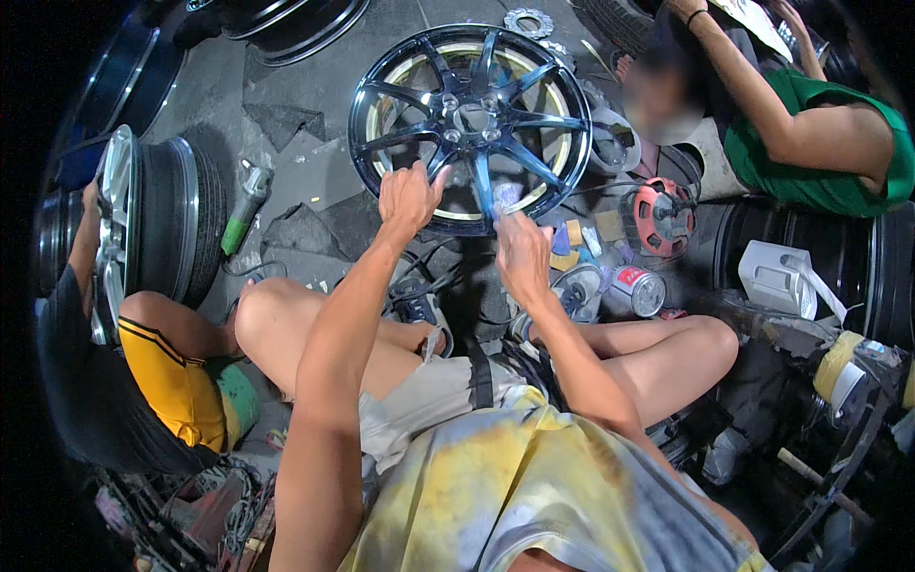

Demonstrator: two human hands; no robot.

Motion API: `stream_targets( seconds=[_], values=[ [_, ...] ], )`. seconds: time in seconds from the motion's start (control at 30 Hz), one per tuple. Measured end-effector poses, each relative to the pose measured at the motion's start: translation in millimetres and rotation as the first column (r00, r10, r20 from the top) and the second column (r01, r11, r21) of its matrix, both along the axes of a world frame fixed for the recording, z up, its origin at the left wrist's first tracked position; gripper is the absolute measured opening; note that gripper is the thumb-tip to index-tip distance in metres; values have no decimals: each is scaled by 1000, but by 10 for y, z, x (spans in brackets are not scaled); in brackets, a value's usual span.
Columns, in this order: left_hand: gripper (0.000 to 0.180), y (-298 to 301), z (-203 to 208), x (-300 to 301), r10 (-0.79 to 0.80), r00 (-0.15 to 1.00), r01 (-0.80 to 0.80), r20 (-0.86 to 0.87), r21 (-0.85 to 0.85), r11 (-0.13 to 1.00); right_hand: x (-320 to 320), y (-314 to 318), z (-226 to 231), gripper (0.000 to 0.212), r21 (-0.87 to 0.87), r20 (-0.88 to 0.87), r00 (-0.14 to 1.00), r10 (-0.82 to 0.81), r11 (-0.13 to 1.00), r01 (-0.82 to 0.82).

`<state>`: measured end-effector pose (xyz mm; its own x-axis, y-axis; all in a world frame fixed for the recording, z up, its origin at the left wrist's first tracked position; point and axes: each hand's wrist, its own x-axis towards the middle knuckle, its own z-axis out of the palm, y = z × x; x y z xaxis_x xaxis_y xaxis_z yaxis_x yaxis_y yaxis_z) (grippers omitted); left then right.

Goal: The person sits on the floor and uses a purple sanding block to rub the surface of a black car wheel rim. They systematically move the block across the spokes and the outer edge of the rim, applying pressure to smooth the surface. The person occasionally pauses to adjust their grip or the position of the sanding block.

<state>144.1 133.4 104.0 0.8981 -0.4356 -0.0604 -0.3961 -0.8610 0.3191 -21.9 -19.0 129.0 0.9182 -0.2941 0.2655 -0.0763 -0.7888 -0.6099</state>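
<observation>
A dark, glossy multi-spoke alloy wheel rim (pixel 484 176) stands tilted in front of me, its face toward me. My left hand (pixel 410 198) is closed over the near left part of its edge, thumb by a spoke. At the near right edge is my right hand (pixel 522 253), slightly blurred, with its fingers curled against the rim. What lies inside those fingers is hidden. Just beyond them, a pale purplish patch (pixel 507 195) shows beside the lower spoke; I cannot tell what it is.
Right of the wheel lie sanding pads (pixel 564 259), a tin can (pixel 637 291) and a red reel-like device (pixel 658 217). A green-ended power tool (pixel 246 205) lies left, near a tyre-fitted wheel (pixel 157 214). People sit close on both sides, one in a green top (pixel 824 143).
</observation>
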Motion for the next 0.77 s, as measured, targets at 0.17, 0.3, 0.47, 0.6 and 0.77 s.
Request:
stream_targets(
  seconds=[0.17, 0.3, 0.47, 0.6, 0.77],
  values=[
    [57, -14, -4, -4, 5, 993, -8, 119, 19, 1000, 387, -124, -88, 29, -62, -52, 999, 5, 998, -8],
    [53, -17, 60, -20, 16, 999, -18, 42, 67, 998, 6, -5, -49, 30, 10, -41, 999, 20, 1000, -19],
    [54, -42, 88, -46, 19, 997, -23, 76, 55, 998, 223, -92, -40, 26, 10, -7, 1000, 9, 1000, -9],
    [55, -14, 41, -15, 8, 998, -12, 63, 64, 998, 129, -52, 16, 24, 41, -20, 1000, 12, 999, -12],
    [56, -36, 50, -21, 21, 998, -24, 60, 48, 999, 298, -132, -42, 34, 34, -115, 993, 22, 999, -19]
  ],
)
